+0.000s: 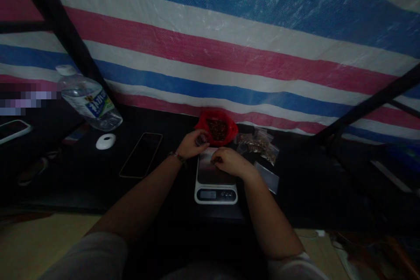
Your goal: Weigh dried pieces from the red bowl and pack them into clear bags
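The curled left hand (193,144), the nearer, is held at the near left of the red bowl (233,130) by the table's (92,179) far edge; the scale (215,178), lengthwise toward that edge, is overhung by the curled right hand (230,161); neither grip can be told

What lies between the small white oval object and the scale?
In the head view, a phone lies between the white oval object and the scale; nearer the scale, the left forearm crosses this stretch.

White scale (213,178) and red container (232,130) of brown pieces (218,129)
The scale lies flat on the worktop (311,192), shiny plate on top, display at its near end; the container stands open just beyond its far end.
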A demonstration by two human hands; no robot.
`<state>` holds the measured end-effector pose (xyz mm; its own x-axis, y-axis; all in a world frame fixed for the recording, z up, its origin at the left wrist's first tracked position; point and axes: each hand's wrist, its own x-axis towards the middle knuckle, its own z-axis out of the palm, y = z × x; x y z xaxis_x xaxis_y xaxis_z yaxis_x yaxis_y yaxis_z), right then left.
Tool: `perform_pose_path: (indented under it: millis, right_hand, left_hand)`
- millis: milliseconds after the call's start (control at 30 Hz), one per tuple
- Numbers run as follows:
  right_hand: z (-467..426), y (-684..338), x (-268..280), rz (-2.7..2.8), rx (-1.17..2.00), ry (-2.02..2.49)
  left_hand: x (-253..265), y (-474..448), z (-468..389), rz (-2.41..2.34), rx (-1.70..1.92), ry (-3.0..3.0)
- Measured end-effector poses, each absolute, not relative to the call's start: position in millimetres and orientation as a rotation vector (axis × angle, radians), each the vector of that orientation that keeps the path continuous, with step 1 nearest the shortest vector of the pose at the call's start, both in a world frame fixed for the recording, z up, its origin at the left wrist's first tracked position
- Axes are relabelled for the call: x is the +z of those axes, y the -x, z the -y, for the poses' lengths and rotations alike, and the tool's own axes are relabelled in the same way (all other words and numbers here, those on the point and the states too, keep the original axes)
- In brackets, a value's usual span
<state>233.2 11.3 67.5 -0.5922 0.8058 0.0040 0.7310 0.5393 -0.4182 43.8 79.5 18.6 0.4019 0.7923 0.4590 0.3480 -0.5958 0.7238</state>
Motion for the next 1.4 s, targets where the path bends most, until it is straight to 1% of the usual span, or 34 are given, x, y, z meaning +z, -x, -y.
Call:
perform_pose_path:
  millis: [133, 333, 433, 633, 767, 833, 933, 1100, 1267, 1400]
  right_hand:
    - [-14.2, -234.9, 68.5, 2.476, 0.548, 1.252]
    - [-23.4, -236.4, 72.7, 2.020, 0.439, 1.203]
    - [-25.3, -224.2, 69.2, 2.041, 0.442, 1.122]
    - [-29.3, -208.7, 54.9, 2.077, 0.441, 1.052]
    - [-30.7, -217.7, 57.7, 2.075, 0.416, 1.031]
    - [-32.1, -229.9, 61.8, 2.031, 0.368, 1.080]
    - [-35.3, -252.7, 64.3, 1.931, 0.269, 1.289]
    - [-37.9, -269.2, 55.6, 2.149, 0.383, 1.579]
    - [-44.9, -257.0, 50.7, 2.372, 0.460, 1.673]
    - [-58.5, -246.0, 51.4, 2.481, 0.549, 1.642]
  left_hand:
    - [21.5, -44.1, -76.4, -0.951, 1.085, -2.192]
    - [29.5, -51.6, -68.8, -0.874, 0.925, -2.376]
    - [31.2, -55.6, -67.6, -0.834, 0.858, -2.436]
    - [26.6, -54.2, -69.7, -0.859, 0.945, -2.353]
    - [24.2, -51.5, -71.3, -0.870, 0.992, -2.220]
    - [23.4, -50.5, -72.4, -0.908, 1.028, -2.161]
    - [21.6, -49.2, -75.2, -1.002, 1.109, -2.086]
    - [18.4, -48.1, -80.3, -1.105, 1.193, -1.994]
    - [19.3, -48.2, -80.9, -1.170, 1.178, -1.976]
    - [19.5, -48.8, -81.1, -1.193, 1.176, -1.960]
